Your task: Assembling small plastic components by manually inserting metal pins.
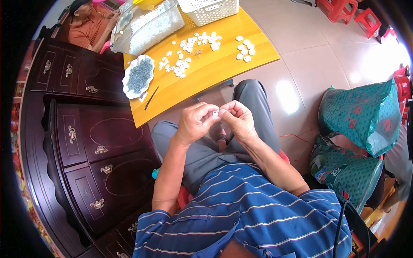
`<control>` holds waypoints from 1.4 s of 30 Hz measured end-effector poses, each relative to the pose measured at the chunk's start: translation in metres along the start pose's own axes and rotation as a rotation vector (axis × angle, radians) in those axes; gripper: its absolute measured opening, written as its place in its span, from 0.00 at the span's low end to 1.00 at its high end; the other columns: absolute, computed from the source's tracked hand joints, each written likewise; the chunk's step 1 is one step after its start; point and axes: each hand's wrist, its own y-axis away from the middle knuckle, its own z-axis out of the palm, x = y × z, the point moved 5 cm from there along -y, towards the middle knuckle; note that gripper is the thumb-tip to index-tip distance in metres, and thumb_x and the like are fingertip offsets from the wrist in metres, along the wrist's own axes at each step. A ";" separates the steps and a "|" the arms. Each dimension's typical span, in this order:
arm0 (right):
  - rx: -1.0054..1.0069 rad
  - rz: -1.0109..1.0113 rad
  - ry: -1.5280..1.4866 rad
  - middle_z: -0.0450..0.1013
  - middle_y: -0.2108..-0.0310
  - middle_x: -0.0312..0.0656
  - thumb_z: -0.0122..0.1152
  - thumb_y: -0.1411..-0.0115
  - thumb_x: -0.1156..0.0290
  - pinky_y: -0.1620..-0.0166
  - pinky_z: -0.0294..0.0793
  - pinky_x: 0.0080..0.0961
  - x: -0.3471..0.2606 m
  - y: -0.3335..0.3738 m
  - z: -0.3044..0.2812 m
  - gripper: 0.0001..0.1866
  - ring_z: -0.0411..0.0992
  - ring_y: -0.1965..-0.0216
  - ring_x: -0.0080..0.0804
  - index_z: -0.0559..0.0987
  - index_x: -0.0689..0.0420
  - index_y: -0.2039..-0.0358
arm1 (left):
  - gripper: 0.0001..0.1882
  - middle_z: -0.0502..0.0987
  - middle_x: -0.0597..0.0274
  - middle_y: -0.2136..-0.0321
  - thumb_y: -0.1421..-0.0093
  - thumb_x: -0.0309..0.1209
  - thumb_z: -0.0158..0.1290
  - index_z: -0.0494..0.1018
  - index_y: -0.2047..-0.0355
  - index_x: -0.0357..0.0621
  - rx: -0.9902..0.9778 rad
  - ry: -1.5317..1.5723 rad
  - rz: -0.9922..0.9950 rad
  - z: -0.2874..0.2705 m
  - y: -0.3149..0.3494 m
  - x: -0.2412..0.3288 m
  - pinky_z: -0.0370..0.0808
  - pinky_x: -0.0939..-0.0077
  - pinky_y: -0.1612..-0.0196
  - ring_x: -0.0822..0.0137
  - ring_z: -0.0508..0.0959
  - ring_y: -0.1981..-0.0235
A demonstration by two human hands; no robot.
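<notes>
Over my lap, a small white plastic piece [215,113] is pinched between the fingertips of my left hand [192,123] and my right hand [239,122]. Both hands are closed on it, and the fingers cover most of its shape. In front stands a yellow wooden table [172,101]. Loose white plastic pieces [181,64] are scattered across its middle, with a few tiny metal bits [198,53] among them. A separate group of white pieces [246,50] lies farther right. At the left edge, a white scalloped dish [126,88] holds many small dark grey parts; a thin black tool [151,98] lies beside it.
A clear bin [177,13] full of white pieces and a white perforated basket [215,15] stand at the table's far side. Another person [88,28] sits back left. A dark wooden cabinet [107,129] lines the left. Green bags [357,112] and red stools [342,10] are at right.
</notes>
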 end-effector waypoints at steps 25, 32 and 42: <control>0.101 -0.105 0.243 0.79 0.66 0.34 0.66 0.37 0.75 0.56 0.75 0.21 -0.011 -0.004 -0.009 0.05 0.75 0.62 0.18 0.79 0.59 0.63 | 0.11 0.81 0.57 0.70 0.45 0.21 0.66 0.81 0.61 0.39 -0.001 0.078 -0.011 0.007 -0.009 -0.007 0.77 0.72 0.68 0.62 0.82 0.72; 0.135 -0.084 0.204 0.78 0.68 0.32 0.66 0.36 0.74 0.60 0.74 0.16 -0.009 -0.006 -0.011 0.04 0.74 0.66 0.15 0.79 0.59 0.64 | 0.11 0.81 0.59 0.70 0.44 0.20 0.66 0.81 0.60 0.39 0.024 0.051 0.025 0.010 -0.008 -0.012 0.78 0.73 0.67 0.67 0.80 0.73; 0.227 -0.298 0.614 0.75 0.71 0.29 0.62 0.33 0.75 0.62 0.69 0.15 -0.070 -0.062 -0.057 0.01 0.70 0.70 0.15 0.78 0.57 0.63 | 0.23 0.78 0.56 0.62 0.41 0.30 0.62 0.76 0.44 0.47 0.308 -0.388 -0.178 -0.048 -0.010 -0.086 0.78 0.63 0.62 0.58 0.82 0.68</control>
